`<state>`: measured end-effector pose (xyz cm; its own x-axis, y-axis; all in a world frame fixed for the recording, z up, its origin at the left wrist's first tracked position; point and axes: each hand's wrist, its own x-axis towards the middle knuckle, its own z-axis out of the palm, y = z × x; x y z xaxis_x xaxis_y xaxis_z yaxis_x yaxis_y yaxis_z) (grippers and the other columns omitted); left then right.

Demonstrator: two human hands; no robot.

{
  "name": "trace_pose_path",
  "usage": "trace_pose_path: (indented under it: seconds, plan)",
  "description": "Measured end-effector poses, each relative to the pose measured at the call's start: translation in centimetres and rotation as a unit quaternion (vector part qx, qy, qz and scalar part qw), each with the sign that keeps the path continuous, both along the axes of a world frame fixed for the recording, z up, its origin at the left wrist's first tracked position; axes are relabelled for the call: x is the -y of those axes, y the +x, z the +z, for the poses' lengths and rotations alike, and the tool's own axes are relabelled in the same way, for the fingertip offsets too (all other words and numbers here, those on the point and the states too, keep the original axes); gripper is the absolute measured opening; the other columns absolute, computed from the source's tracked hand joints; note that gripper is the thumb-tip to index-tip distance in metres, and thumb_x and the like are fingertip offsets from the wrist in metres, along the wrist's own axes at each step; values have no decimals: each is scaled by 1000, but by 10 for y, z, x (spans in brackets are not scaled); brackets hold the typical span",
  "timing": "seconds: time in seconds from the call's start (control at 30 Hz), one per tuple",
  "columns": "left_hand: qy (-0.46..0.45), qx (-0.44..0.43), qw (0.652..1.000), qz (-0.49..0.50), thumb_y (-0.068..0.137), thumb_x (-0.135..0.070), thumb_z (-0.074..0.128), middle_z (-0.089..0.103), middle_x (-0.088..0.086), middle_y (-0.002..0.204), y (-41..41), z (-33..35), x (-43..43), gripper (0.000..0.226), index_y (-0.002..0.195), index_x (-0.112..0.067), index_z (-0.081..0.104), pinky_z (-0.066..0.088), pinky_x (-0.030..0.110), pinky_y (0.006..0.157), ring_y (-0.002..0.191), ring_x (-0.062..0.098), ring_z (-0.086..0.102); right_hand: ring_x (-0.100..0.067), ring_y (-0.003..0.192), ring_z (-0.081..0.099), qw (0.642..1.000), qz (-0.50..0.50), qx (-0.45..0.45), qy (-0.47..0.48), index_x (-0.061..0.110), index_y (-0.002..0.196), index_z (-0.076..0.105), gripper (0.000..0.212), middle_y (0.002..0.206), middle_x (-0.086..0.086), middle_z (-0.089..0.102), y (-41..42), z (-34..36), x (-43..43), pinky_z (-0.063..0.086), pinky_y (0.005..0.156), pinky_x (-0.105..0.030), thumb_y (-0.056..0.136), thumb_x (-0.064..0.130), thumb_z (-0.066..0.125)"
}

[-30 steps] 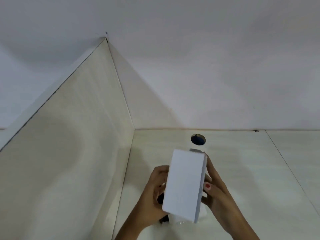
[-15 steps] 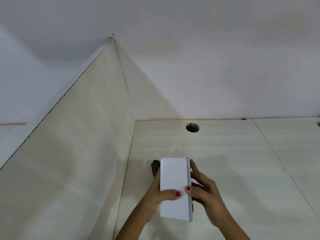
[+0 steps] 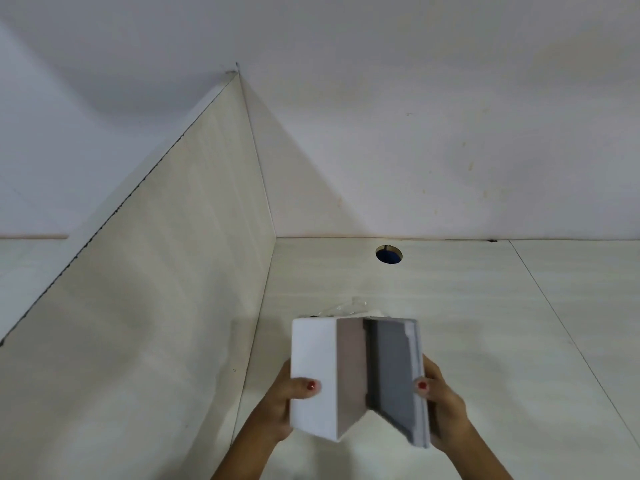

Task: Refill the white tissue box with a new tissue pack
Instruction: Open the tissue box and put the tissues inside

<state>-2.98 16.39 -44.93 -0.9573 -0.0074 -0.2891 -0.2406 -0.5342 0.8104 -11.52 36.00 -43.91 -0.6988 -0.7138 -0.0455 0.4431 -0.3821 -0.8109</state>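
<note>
The white tissue box (image 3: 313, 375) is held above the desk in two parts that spread apart like a V. My left hand (image 3: 282, 407) grips the white outer shell at its left side. My right hand (image 3: 441, 410) grips the other part, the grey panel (image 3: 398, 379), at its right edge. The box's inside shows bare, brownish and grey. Behind the box, a clear plastic wrapper of a tissue pack (image 3: 349, 308) lies on the desk, mostly hidden by the box.
The pale wood-grain desk (image 3: 485, 341) has a round cable hole (image 3: 389, 254) near the back wall. A tall side partition (image 3: 156, 289) stands close on the left. A seam (image 3: 568, 334) runs across the desk on the right.
The box was closed and gripped by both hands half a second ago; now its two parts are pulled apart, opening it, and the hands have spread sideways.
</note>
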Motion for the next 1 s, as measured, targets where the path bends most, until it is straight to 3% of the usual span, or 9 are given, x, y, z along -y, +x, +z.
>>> trace_pose_path:
  seconds: [0.1, 0.17, 0.3, 0.37, 0.47, 0.57, 0.7, 0.83, 1.0]
  plan:
    - [108, 1, 992, 63, 18, -35, 87, 70, 8, 71, 5, -27, 11, 69, 78, -5, 69, 54, 31, 60, 69, 23, 67, -33, 124, 44, 997, -71, 30, -31, 1, 132, 38, 53, 132, -22, 51, -12, -18, -19, 33, 106, -45, 87, 29, 32]
    - [164, 23, 980, 113, 32, -39, 85, 71, 11, 83, 11, -48, 20, 65, 86, -7, 70, 52, 36, 67, 79, 26, 68, -34, 129, 39, 990, -68, 121, -29, 0, 133, 36, 57, 137, -20, 46, -19, -43, -38, 26, 110, -42, 88, 32, 20]
    - [204, 118, 955, 179, 30, -40, 84, 72, 16, 91, 29, -94, 29, 71, 93, -9, 70, 50, 46, 73, 84, 35, 68, -31, 76, 71, 966, -71, 224, 106, 4, 93, 72, 60, 85, -18, 75, -19, -61, -63, 59, 64, -39, 48, 41, 83]
    - [210, 151, 942, 213, 27, -40, 85, 72, 20, 91, 37, -109, 33, 76, 95, -9, 69, 51, 52, 77, 84, 39, 68, -29, 63, 71, 940, -137, 226, 217, 3, 99, 66, 43, 72, -13, 76, -22, -74, -73, 58, 49, -34, 71, 36, 70]
    - [187, 173, 932, 259, 37, -40, 82, 74, 19, 93, 42, -109, 31, 71, 101, -12, 68, 53, 55, 76, 85, 38, 70, -32, 85, 65, 892, -175, 194, 369, 0, 117, 55, 42, 95, -15, 70, -31, -92, -79, 53, 64, -35, 88, 31, 53]
    - [99, 208, 910, 345, 80, -30, 51, 75, 3, 64, 28, -99, 32, 27, 78, -17, 74, 56, 30, 55, 63, 22, 70, -32, 93, 55, 846, -236, 120, 463, -1, 112, 57, 41, 110, -19, 59, -42, -92, -77, 43, 78, -38, 86, 30, 57]
    - [-132, 284, 881, 353, 88, -12, 45, 59, 0, 48, 3, -93, 40, 33, 59, -13, 61, 39, 21, 39, 56, 25, 54, -34, 88, 56, 788, -243, -18, 565, -2, 100, 58, 53, 111, -26, 62, -64, -92, -71, 41, 76, -42, 74, 44, 61]
    - [-365, 264, 836, 314, 90, -5, 41, 53, 10, 66, -9, -83, 38, 29, 65, -3, 54, 36, 32, 55, 76, 29, 51, -36, 94, 55, 746, -191, -113, 628, 4, 99, 49, 28, 115, -26, 59, -83, -93, -62, 40, 75, -38, 83, 23, 61]
    - [-617, 156, 741, 213, 87, -8, 50, 46, 20, 136, -23, -78, 23, 42, 127, -1, 44, 35, 47, 108, 133, 32, 35, -35, 132, 36, 720, -174, -265, 618, 4, 134, 38, 57, 148, -19, 30, -87, -96, -38, 35, 105, -41, 83, 11, 61]
